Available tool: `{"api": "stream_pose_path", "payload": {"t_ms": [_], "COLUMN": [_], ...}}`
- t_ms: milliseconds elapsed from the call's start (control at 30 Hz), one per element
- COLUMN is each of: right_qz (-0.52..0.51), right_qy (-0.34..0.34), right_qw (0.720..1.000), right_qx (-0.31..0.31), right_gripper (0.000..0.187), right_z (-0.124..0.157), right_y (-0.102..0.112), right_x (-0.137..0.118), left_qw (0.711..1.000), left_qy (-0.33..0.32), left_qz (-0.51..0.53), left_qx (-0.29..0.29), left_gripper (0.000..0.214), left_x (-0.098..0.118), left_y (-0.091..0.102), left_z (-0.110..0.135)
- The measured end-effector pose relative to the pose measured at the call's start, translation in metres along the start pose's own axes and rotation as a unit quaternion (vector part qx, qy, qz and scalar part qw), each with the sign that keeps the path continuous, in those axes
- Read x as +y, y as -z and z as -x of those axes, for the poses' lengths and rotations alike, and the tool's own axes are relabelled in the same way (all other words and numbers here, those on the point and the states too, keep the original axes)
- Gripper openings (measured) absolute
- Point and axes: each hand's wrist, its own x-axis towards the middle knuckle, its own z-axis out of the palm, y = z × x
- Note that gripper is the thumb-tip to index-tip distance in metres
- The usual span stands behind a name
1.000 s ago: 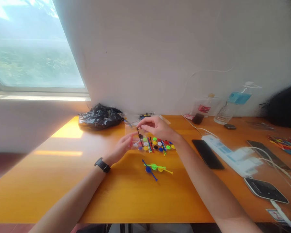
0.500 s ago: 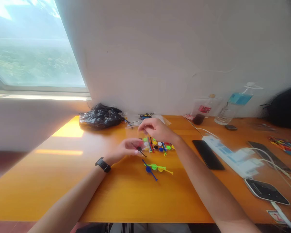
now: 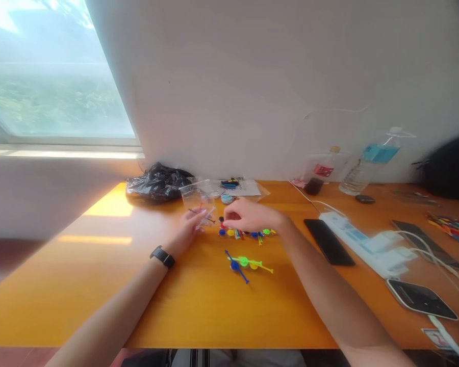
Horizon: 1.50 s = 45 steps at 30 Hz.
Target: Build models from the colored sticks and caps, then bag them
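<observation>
My left hand is closed on a clear zip bag, which stands up from my fingers. A dark arrow-shaped spinner and pale and red pieces show at the bag's lower part; whether all lie inside I cannot tell. My right hand, fingers curled down, is over a row of small colourful plastic spinner pieces and hides part of them. What its fingertips pinch, if anything, is hidden. Nearer to me lie a blue arrow spinner, a green one and a yellow one, touching one another.
A black plastic bag and small clear packets lie along the wall. On the right are a black phone, a white power strip with cables, a power bank, two bottles and coloured sticks.
My left hand has moved left and away from the pieces, and the clear bag now shows upright in it. My right hand has come down over the row of pieces.
</observation>
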Motion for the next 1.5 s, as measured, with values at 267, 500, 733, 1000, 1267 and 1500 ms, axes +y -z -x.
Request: {"api": "stream_pose_path", "payload": {"t_ms": [267,500,733,1000,1267,1500], "right_qz": [0.104,0.055,-0.118,-0.239,-0.14,-0.062], "right_qy": [-0.059,-0.001,0.104,0.065,0.038,0.017], "right_qw": [0.969,0.958,0.97,0.963,0.919,0.895], "right_qx": [-0.217,-0.282,-0.187,0.109,0.366,0.441], "right_gripper": [0.037,0.024,0.02,0.037,0.044,0.044], "right_z": [-0.023,-0.037,-0.029,-0.014,-0.014,-0.008], "right_y": [-0.048,-0.057,-0.032,-0.002,0.011,0.013], "right_x": [0.017,0.03,0.012,0.006,0.019,0.011], "left_qw": [1.0,0.999,0.999,0.995,0.978,0.972], "left_qy": [0.003,0.0,-0.016,-0.014,-0.006,-0.003], "left_qz": [-0.014,-0.034,-0.044,-0.07,-0.128,-0.138], "left_qx": [0.011,0.0,-0.017,-0.074,-0.162,-0.188], "left_gripper": [0.048,0.047,0.046,0.048,0.057,0.057], "left_x": [0.0,0.003,0.001,-0.001,0.008,0.01], "left_y": [-0.002,-0.002,-0.002,-0.008,-0.022,-0.023], "left_z": [0.0,0.001,0.001,0.006,0.022,0.024]}}
